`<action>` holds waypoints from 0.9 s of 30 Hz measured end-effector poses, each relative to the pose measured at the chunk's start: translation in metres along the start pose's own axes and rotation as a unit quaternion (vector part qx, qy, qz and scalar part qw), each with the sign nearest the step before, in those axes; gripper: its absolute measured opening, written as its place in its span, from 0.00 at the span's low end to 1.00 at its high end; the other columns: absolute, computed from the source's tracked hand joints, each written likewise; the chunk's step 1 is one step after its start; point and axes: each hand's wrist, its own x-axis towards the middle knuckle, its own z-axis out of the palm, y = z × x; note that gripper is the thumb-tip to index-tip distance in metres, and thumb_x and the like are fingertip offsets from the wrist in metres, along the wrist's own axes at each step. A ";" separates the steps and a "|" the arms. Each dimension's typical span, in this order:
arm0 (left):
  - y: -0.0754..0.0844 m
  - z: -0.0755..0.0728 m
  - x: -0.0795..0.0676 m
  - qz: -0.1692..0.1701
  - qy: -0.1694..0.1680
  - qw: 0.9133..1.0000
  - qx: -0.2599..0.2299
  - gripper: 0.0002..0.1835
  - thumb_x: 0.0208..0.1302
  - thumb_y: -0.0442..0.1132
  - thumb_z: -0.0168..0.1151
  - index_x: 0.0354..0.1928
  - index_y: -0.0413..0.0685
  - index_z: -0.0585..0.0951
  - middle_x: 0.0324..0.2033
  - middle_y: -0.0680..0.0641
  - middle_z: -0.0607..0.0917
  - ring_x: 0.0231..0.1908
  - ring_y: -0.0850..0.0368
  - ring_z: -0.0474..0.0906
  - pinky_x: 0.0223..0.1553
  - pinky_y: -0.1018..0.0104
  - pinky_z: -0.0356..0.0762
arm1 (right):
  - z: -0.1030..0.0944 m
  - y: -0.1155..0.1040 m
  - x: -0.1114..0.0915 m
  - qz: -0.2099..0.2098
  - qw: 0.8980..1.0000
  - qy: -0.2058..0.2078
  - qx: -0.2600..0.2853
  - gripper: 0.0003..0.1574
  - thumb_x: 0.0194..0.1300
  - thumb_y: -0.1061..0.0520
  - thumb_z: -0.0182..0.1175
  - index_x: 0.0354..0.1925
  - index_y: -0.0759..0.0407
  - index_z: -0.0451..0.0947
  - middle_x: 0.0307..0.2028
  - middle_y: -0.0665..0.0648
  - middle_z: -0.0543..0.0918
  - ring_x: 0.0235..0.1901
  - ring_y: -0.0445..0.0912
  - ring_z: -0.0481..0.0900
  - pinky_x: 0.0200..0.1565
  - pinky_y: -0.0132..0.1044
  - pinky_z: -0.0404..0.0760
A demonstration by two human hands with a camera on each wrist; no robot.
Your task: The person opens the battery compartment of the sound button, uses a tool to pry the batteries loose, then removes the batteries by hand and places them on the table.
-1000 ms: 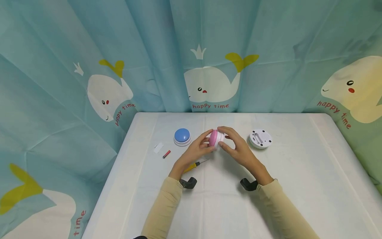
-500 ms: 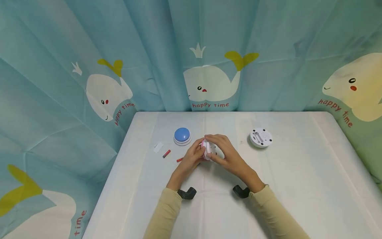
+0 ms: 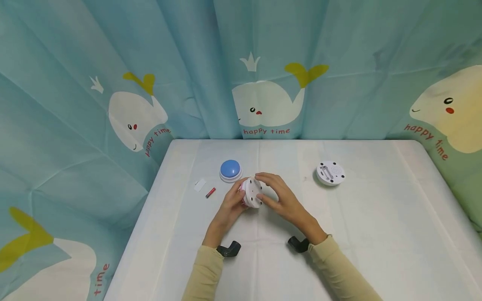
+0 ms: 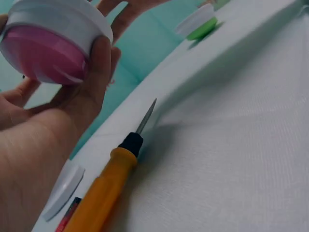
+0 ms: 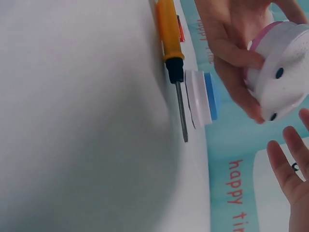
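Observation:
My left hand (image 3: 229, 205) grips a round push button with a pink dome and white base (image 3: 253, 193); fingers and thumb wrap its sides. Its white underside, dotted with dark feet, faces up and toward the right hand. The pink dome (image 4: 46, 55) shows in the left wrist view. My right hand (image 3: 280, 196) hovers at the underside with fingers spread, index fingertip and thumb overlapping its edge in the head view. In the right wrist view, the right hand's fingers (image 5: 285, 154) stand apart from the base. A yellow-handled screwdriver (image 4: 104, 188) lies on the table below the hands.
Behind the left hand sits a blue push button (image 3: 230, 169). A small white piece (image 3: 200, 184) and a red battery (image 3: 210, 192) lie left of it. An upside-down white button with a battery slot (image 3: 330, 173) lies at right. A whale-print curtain (image 3: 271, 50) hangs behind the table.
The pink button has come down, left and nearer, turning so its underside faces up and right. The right hand, holding its base earlier, has loosened its fingers. The left hand keeps its grip.

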 end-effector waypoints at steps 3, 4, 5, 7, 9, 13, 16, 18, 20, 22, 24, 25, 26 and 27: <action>-0.002 -0.002 -0.002 0.011 -0.014 1.000 -0.017 0.28 0.76 0.40 0.42 0.76 0.47 0.62 0.67 0.53 0.71 0.62 0.61 0.71 0.60 0.62 0.74 | 0.004 0.001 -0.002 0.000 1.000 0.010 0.005 0.33 0.67 0.63 0.69 0.69 0.56 0.75 0.69 0.58 0.77 0.70 0.53 0.71 0.72 0.33 0.67; -0.003 -0.002 -0.003 0.014 -0.021 1.000 -0.019 0.28 0.75 0.40 0.42 0.76 0.49 0.62 0.68 0.52 0.69 0.63 0.61 0.70 0.61 0.62 0.74 | 0.005 0.000 -0.003 0.000 1.000 0.013 0.007 0.32 0.67 0.63 0.69 0.68 0.56 0.75 0.68 0.58 0.77 0.70 0.53 0.71 0.73 0.32 0.66; -0.004 -0.002 -0.004 0.017 -0.026 0.999 -0.021 0.29 0.75 0.40 0.42 0.76 0.50 0.62 0.69 0.52 0.68 0.64 0.61 0.69 0.62 0.63 0.73 | 0.007 0.000 -0.004 0.001 1.000 0.015 0.008 0.32 0.68 0.63 0.69 0.68 0.56 0.76 0.68 0.58 0.77 0.70 0.53 0.71 0.74 0.32 0.65; -0.005 -0.002 -0.006 0.019 -0.035 0.999 -0.031 0.29 0.73 0.39 0.43 0.76 0.52 0.62 0.70 0.51 0.66 0.65 0.61 0.68 0.63 0.63 0.73 | 0.008 -0.001 -0.005 0.002 1.000 0.020 0.009 0.30 0.68 0.63 0.68 0.67 0.56 0.77 0.67 0.58 0.77 0.70 0.53 0.71 0.75 0.32 0.64; -0.007 -0.002 -0.008 0.021 -0.040 0.998 -0.042 0.29 0.73 0.39 0.45 0.75 0.54 0.62 0.71 0.51 0.66 0.66 0.61 0.67 0.63 0.65 0.73 | 0.010 -0.003 -0.007 0.003 1.000 0.027 0.007 0.29 0.68 0.63 0.68 0.66 0.56 0.77 0.67 0.58 0.78 0.70 0.53 0.71 0.75 0.33 0.64; -0.009 0.001 -0.012 0.031 -0.045 0.997 -0.062 0.29 0.72 0.38 0.49 0.74 0.57 0.63 0.69 0.51 0.69 0.64 0.62 0.69 0.62 0.67 0.74 | 0.013 -0.009 -0.009 -0.002 0.999 0.047 0.000 0.28 0.69 0.64 0.67 0.65 0.56 0.78 0.66 0.58 0.79 0.68 0.53 0.72 0.74 0.33 0.65; -0.010 0.005 -0.015 0.043 -0.043 0.996 -0.071 0.29 0.71 0.37 0.51 0.73 0.57 0.65 0.68 0.51 0.71 0.63 0.62 0.71 0.61 0.67 0.75 | 0.015 -0.014 -0.012 -0.015 0.997 0.069 -0.009 0.27 0.69 0.66 0.66 0.64 0.58 0.78 0.65 0.59 0.79 0.67 0.54 0.73 0.73 0.33 0.66; -0.010 0.008 -0.018 0.054 -0.041 0.995 -0.071 0.29 0.70 0.37 0.52 0.73 0.57 0.66 0.67 0.51 0.72 0.61 0.62 0.72 0.60 0.68 0.75 | 0.017 -0.018 -0.014 -0.021 0.996 0.088 -0.014 0.26 0.69 0.67 0.64 0.64 0.59 0.79 0.65 0.60 0.80 0.66 0.54 0.74 0.73 0.32 0.66; -0.010 0.012 -0.020 0.065 -0.036 0.995 -0.068 0.30 0.69 0.36 0.52 0.73 0.57 0.67 0.65 0.51 0.74 0.60 0.62 0.73 0.59 0.68 0.76 | 0.019 -0.022 -0.016 -0.026 0.993 0.110 -0.015 0.25 0.69 0.68 0.63 0.62 0.59 0.80 0.64 0.60 0.81 0.65 0.55 0.74 0.72 0.32 0.66; -0.010 0.017 -0.022 0.080 -0.032 0.995 -0.059 0.29 0.69 0.36 0.53 0.72 0.55 0.67 0.64 0.51 0.76 0.58 0.62 0.74 0.57 0.68 0.77 | 0.021 -0.026 -0.017 -0.027 0.990 0.137 -0.011 0.24 0.69 0.70 0.61 0.61 0.59 0.81 0.63 0.60 0.82 0.64 0.54 0.75 0.72 0.31 0.67; -0.010 0.021 -0.023 0.096 -0.030 0.994 -0.053 0.29 0.69 0.38 0.55 0.72 0.53 0.68 0.62 0.52 0.78 0.56 0.63 0.76 0.54 0.68 0.78 | 0.024 -0.030 -0.018 -0.030 0.985 0.167 -0.002 0.23 0.68 0.72 0.59 0.59 0.60 0.82 0.61 0.61 0.83 0.63 0.54 0.75 0.70 0.31 0.68; -0.010 0.024 -0.023 0.104 -0.030 0.993 -0.051 0.29 0.69 0.39 0.57 0.72 0.52 0.68 0.61 0.52 0.79 0.55 0.63 0.76 0.53 0.69 0.78 | 0.025 -0.031 -0.018 -0.032 0.983 0.183 0.002 0.22 0.68 0.73 0.58 0.57 0.61 0.82 0.60 0.62 0.84 0.62 0.54 0.76 0.70 0.31 0.69; -0.010 0.027 -0.024 0.114 -0.031 0.992 -0.047 0.29 0.70 0.40 0.59 0.72 0.51 0.69 0.61 0.52 0.80 0.55 0.63 0.77 0.52 0.69 0.79 | 0.027 -0.032 -0.017 -0.035 0.980 0.198 0.006 0.22 0.67 0.73 0.57 0.56 0.62 0.82 0.59 0.62 0.84 0.61 0.55 0.76 0.69 0.30 0.69; -0.009 0.029 -0.024 0.123 -0.034 0.991 -0.045 0.30 0.70 0.41 0.60 0.73 0.50 0.69 0.61 0.52 0.80 0.55 0.63 0.77 0.52 0.70 0.79 | 0.028 -0.034 -0.017 -0.038 0.976 0.212 0.010 0.22 0.67 0.74 0.56 0.55 0.63 0.82 0.58 0.63 0.84 0.60 0.55 0.76 0.68 0.30 0.70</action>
